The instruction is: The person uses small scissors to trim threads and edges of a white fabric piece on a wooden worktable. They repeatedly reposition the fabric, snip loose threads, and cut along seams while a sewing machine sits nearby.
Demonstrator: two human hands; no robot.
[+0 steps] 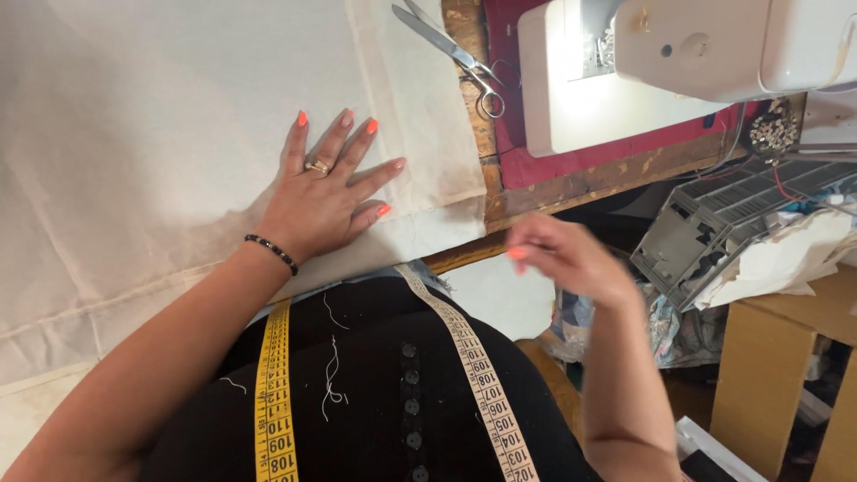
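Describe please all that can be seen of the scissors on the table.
The scissors are all metal, silver and shiny, with long blades slightly parted and two loop handles. They lie flat, blades pointing up-left, partly cut by the picture's edge. The blades rest on the cream fabric; the handles lie on the wooden table, near the white sewing machine. No hand touches them.

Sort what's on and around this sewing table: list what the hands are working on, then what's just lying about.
In hand:
- cream woven cloth, pressed flat under the spread left hand
- right hand, blurred, off the table edge, apparently empty

Lying about:
- steel scissors
- white sewing machine
- yellow tape measure round the neck
- grey slatted plastic tray
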